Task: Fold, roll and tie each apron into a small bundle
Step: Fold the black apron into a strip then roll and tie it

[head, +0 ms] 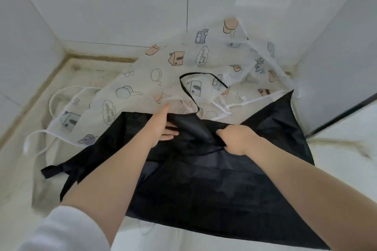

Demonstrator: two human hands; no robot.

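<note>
A black apron [214,185] lies spread over the near part of a pale counter, its thin neck loop [204,74] reaching onto the cloth behind. My left hand [163,126] lies flat with straight fingers on the apron's upper part. To its right, my right hand [236,138] grips a raised fold of the black fabric near the bib. Behind, a white apron [142,79] printed with houses and pans lies crumpled, partly under the black one.
The pale counter [26,169] sits in a corner of white tiled walls [122,6]. White apron straps [40,140] trail off at the left. A black strap end [51,171] lies at the left. A dark-edged panel [346,108] stands at the right.
</note>
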